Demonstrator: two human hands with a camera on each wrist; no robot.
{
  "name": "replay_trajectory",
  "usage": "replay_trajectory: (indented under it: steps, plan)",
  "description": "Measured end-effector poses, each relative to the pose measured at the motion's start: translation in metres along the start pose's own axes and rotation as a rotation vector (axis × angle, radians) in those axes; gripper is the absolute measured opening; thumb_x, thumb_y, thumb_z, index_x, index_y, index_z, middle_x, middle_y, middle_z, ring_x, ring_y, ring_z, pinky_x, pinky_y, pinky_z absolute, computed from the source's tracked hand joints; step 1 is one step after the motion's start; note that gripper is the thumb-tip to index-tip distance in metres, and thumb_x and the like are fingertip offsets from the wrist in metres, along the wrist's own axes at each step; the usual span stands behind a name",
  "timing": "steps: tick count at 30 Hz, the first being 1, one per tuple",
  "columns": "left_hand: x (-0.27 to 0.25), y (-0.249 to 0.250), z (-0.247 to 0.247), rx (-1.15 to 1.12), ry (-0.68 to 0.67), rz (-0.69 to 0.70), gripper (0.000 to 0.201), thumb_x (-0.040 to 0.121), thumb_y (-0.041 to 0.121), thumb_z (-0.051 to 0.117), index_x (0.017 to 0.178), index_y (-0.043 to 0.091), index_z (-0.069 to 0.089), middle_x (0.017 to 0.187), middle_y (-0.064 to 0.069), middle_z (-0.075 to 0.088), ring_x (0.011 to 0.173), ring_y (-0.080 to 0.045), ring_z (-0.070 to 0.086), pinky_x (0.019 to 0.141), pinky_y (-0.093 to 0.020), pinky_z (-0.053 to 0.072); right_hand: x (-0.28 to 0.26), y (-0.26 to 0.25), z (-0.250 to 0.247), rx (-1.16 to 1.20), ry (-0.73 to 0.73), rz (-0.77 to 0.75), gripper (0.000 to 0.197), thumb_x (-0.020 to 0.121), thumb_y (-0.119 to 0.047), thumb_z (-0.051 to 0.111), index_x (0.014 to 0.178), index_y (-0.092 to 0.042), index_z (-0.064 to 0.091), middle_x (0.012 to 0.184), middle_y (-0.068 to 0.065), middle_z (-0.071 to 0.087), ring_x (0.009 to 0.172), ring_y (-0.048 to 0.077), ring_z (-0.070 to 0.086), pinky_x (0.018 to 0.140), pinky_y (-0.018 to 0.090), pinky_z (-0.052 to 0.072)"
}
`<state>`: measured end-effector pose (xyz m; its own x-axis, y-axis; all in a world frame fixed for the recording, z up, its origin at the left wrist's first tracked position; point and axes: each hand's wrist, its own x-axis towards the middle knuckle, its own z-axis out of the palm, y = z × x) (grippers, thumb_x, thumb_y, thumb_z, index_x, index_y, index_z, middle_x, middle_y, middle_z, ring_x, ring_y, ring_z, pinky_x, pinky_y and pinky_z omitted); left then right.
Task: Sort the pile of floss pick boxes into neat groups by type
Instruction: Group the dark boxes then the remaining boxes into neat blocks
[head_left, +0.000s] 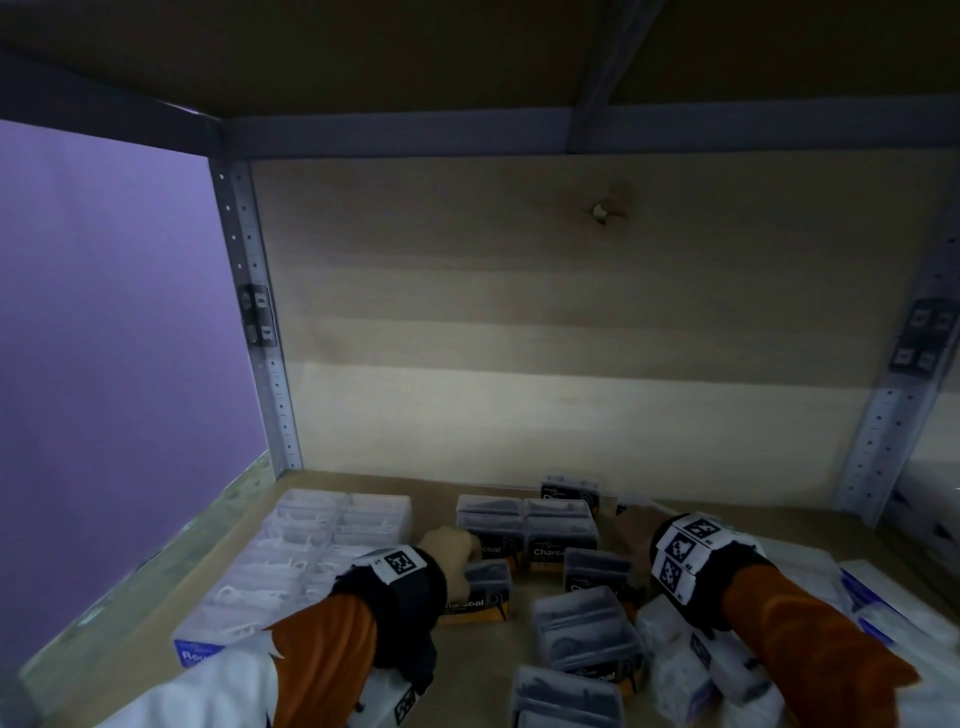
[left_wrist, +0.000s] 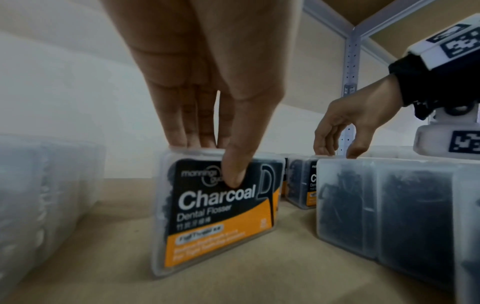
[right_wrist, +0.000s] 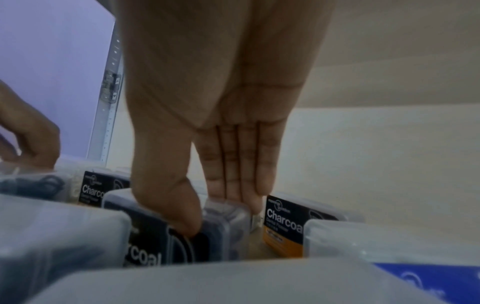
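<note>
Left hand (left_wrist: 207, 98) pinches an upright charcoal flosser box (left_wrist: 218, 214) on the shelf (left_wrist: 233, 277), right hand (right_wrist: 218, 127) apparently pinching another charcoal box (right_wrist: 182, 232): light, rigid, slick plastic, so grip top edge, thumb on label.

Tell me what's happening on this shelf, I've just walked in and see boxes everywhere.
A person is sorting floss pick boxes. The left hand pinches an upright Charcoal box by its top; the right hand grips another Charcoal box. Clear white boxes sit grouped at left, a Charcoal group stands behind, and mixed boxes remain unsorted at right.
</note>
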<state>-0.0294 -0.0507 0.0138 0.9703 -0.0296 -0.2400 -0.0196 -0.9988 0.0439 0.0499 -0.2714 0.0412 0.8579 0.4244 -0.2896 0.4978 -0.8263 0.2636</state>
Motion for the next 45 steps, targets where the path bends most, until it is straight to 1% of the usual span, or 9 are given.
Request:
replay_trajectory:
  steps: [6, 15, 29, 39, 41, 42, 43, 44, 45]
  plan:
    - [0.011, 0.004, -0.002, 0.014, -0.024, 0.032, 0.047, 0.092, 0.006, 0.051, 0.138, 0.006, 0.041, 0.141, -0.016, 0.043, 0.126, -0.032, 0.047, 0.099, -0.034, 0.042, 0.007, -0.006, -0.008, 0.139, -0.153, -0.108, 0.053, 0.091, -0.016, 0.061, 0.135, 0.009, 0.044, 0.14, 0.026, 0.044, 0.127, 0.033, 0.047, 0.103, 0.039, 0.042]
    - [0.029, 0.001, -0.001, -0.024, 0.001, 0.092, 0.054, 0.094, 0.0, 0.047, 0.145, 0.009, 0.033, 0.151, -0.012, 0.029, 0.135, -0.03, 0.036, 0.106, -0.03, 0.035, 0.028, -0.011, -0.005, 0.067, -0.141, -0.205, 0.05, 0.09, -0.017, 0.061, 0.135, -0.001, 0.046, 0.138, 0.02, 0.046, 0.124, 0.032, 0.048, 0.1, 0.038, 0.041]
    - [0.043, 0.0, 0.001, -0.077, -0.005, 0.09, 0.054, 0.088, 0.008, 0.058, 0.14, 0.01, 0.041, 0.148, -0.011, 0.037, 0.133, -0.028, 0.041, 0.107, -0.028, 0.036, 0.039, -0.014, 0.0, 0.089, -0.126, -0.175, 0.054, 0.092, -0.019, 0.059, 0.14, -0.001, 0.041, 0.143, 0.02, 0.042, 0.126, 0.033, 0.047, 0.104, 0.04, 0.04]
    - [0.046, -0.002, -0.004, -0.087, -0.04, 0.095, 0.057, 0.089, 0.009, 0.059, 0.143, 0.01, 0.039, 0.15, -0.009, 0.035, 0.135, -0.027, 0.039, 0.108, -0.028, 0.036, 0.036, -0.014, -0.004, 0.136, -0.131, -0.155, 0.045, 0.092, -0.014, 0.057, 0.133, 0.001, 0.049, 0.136, 0.021, 0.05, 0.12, 0.032, 0.053, 0.103, 0.04, 0.043]
    - [0.047, -0.002, -0.004, -0.081, -0.045, 0.113, 0.058, 0.089, 0.01, 0.06, 0.143, 0.011, 0.039, 0.149, -0.008, 0.035, 0.134, -0.027, 0.04, 0.106, -0.028, 0.037, 0.038, -0.013, -0.004, 0.126, -0.155, -0.165, 0.031, 0.092, -0.013, 0.058, 0.12, -0.001, 0.059, 0.123, 0.024, 0.056, 0.1, 0.026, 0.058, 0.096, 0.037, 0.044]
    - [0.048, -0.001, -0.005, -0.077, -0.046, 0.117, 0.059, 0.088, 0.01, 0.062, 0.142, 0.011, 0.039, 0.148, -0.008, 0.036, 0.133, -0.027, 0.041, 0.105, -0.028, 0.038, 0.039, -0.013, -0.004, 0.129, -0.137, -0.188, 0.01, 0.091, -0.013, 0.059, 0.097, -0.007, 0.065, 0.099, 0.026, 0.059, 0.078, 0.023, 0.054, 0.086, 0.037, 0.044]
    - [0.047, 0.0, -0.005, -0.072, -0.042, 0.121, 0.061, 0.087, 0.012, 0.063, 0.142, 0.011, 0.038, 0.147, -0.008, 0.036, 0.132, -0.027, 0.041, 0.104, -0.028, 0.038, 0.044, -0.013, -0.002, 0.164, -0.142, -0.18, 0.019, 0.09, -0.013, 0.061, 0.072, -0.015, 0.057, 0.073, 0.021, 0.051, 0.061, 0.019, 0.043, 0.076, 0.034, 0.041]
    - [0.048, 0.0, -0.005, -0.06, -0.036, 0.126, 0.064, 0.085, 0.014, 0.065, 0.142, 0.011, 0.036, 0.146, -0.008, 0.034, 0.131, -0.028, 0.04, 0.104, -0.029, 0.038, 0.047, -0.011, -0.002, 0.137, -0.14, -0.189, 0.032, 0.088, -0.015, 0.063, 0.062, -0.019, 0.046, 0.062, 0.014, 0.04, 0.055, 0.017, 0.035, 0.07, 0.032, 0.037]
    - [0.048, 0.0, -0.006, -0.052, -0.032, 0.131, 0.07, 0.083, 0.017, 0.068, 0.143, 0.011, 0.033, 0.145, -0.008, 0.032, 0.131, -0.028, 0.038, 0.104, -0.03, 0.037, 0.042, -0.012, -0.006, 0.164, -0.158, -0.16, 0.029, 0.086, -0.017, 0.066, 0.064, -0.018, 0.048, 0.063, 0.011, 0.041, 0.058, 0.02, 0.041, 0.07, 0.032, 0.038]
